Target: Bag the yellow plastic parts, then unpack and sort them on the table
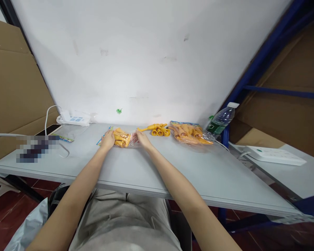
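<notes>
A clear plastic bag [132, 142] with several yellow plastic horns [121, 138] inside lies flat on the table between my hands. My left hand [108, 139] is closed on the bag's left end, by its colourful printed header. At the opposite end, my right hand [143, 138] grips the clear plastic, its fingertips partly blurred by the shiny film. Just beyond the right hand is a small pile of loose yellow horns [159, 130], some with their round bells facing me. Further right rests a fuller bag of orange-yellow horns [189, 133] with a printed header.
A green-labelled bottle [221, 120] leans at the table's right end. To the left lie an empty header bag [70, 132], a phone [48, 129], a white power strip [75, 119] and cables. Another power strip [274, 155] sits on the right-hand surface. A white wall [151, 62] rises behind.
</notes>
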A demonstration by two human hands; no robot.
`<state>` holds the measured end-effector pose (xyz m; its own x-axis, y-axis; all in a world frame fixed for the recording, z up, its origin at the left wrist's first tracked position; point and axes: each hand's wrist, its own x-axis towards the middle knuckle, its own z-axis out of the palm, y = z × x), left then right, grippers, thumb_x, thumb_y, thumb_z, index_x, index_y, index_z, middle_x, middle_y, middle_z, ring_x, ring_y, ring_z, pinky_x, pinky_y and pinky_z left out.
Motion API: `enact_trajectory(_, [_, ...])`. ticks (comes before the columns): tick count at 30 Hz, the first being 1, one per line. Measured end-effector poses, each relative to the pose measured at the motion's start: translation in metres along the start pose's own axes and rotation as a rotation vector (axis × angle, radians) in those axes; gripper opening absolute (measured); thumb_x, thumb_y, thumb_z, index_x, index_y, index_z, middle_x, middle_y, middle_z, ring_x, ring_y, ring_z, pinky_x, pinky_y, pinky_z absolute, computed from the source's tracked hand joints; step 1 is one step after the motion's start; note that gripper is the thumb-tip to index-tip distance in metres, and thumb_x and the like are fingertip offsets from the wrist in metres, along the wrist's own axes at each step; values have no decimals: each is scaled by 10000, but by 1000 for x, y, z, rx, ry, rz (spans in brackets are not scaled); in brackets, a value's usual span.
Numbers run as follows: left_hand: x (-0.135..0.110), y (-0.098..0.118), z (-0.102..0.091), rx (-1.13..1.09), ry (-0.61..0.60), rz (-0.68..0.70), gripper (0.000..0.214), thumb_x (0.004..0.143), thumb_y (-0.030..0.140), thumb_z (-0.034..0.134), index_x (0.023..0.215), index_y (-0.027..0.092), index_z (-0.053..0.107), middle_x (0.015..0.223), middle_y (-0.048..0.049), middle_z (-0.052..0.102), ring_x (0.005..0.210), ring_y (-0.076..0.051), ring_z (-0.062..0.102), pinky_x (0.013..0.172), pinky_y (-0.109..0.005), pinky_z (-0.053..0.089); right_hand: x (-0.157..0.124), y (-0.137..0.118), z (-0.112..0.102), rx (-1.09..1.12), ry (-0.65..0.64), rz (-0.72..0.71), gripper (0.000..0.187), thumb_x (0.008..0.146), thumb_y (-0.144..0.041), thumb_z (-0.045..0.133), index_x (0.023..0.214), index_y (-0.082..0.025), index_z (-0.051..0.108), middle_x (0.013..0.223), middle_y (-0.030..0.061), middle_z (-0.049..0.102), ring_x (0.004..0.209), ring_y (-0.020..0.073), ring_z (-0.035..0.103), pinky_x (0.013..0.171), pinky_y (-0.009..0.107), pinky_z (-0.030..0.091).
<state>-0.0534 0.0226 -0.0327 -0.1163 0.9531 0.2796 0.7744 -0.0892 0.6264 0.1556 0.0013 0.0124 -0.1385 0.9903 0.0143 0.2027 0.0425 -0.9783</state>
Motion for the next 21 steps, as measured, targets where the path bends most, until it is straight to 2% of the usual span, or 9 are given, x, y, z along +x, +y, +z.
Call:
enact_trajectory(3, [-10,9,-4,101,41,-30,452,937,198,328,1321,209,567,1524,-99,429,1446,-256,331,1175,-518,273,-4,2,-7,-74,-90,-137,329,879,-420,507,655,-181,534,621,3,581,634,132,559,638,234,417])
enact_trajectory(5, [-16,16,-9,148,32,-8,454,911,165,360,1297,211,594,1551,-100,385,1452,-284,315,1172,-562,251,-3,4,-12,-211,-172,-218,266,789,-382,619,631,-182,542,644,-11,583,686,145,554,680,245,414])
enact_trajectory(7, [-20,21,-15,187,17,25,411,884,153,408,1207,209,656,1544,-97,397,1456,-302,301,1181,-592,201,-2,6,-17,-384,-156,-247,192,748,-294,648,625,-183,553,695,-8,612,746,162,559,740,267,412])
enact_trajectory(11, [-25,30,-22,206,-14,118,214,843,203,526,931,201,722,1478,-91,490,1462,-313,286,1194,-619,84,1,14,-23,-748,165,-279,112,811,-211,590,706,-179,612,966,79,677,1004,242,553,938,387,350])
enact_trajectory(14, [-25,35,-20,139,-53,165,211,874,246,509,842,209,714,1422,-76,553,1417,-299,374,1187,-622,99,2,24,-26,-862,345,-286,128,875,-221,534,825,-181,645,1097,122,648,1117,274,508,992,441,304])
enact_trajectory(17, [-23,38,-16,87,-50,98,294,903,253,458,1038,205,715,1374,-82,596,1306,-251,514,1171,-488,268,5,34,-31,-869,450,-236,155,884,-217,514,962,-175,641,1179,141,610,1162,293,482,980,449,318])
enact_trajectory(19, [-22,37,-16,98,-58,25,372,892,235,466,1201,181,665,1335,-97,625,1227,-235,578,1091,-378,385,7,39,-34,-863,514,-199,215,864,-209,523,1053,-156,611,1229,168,577,1173,312,478,962,450,337])
enact_trajectory(21, [-22,37,-18,134,-85,-20,416,880,230,487,1264,169,634,1248,-105,676,1148,-239,624,1002,-330,443,10,42,-38,-845,569,-165,260,851,-228,535,1091,-142,580,1240,188,563,1167,329,485,947,450,354])
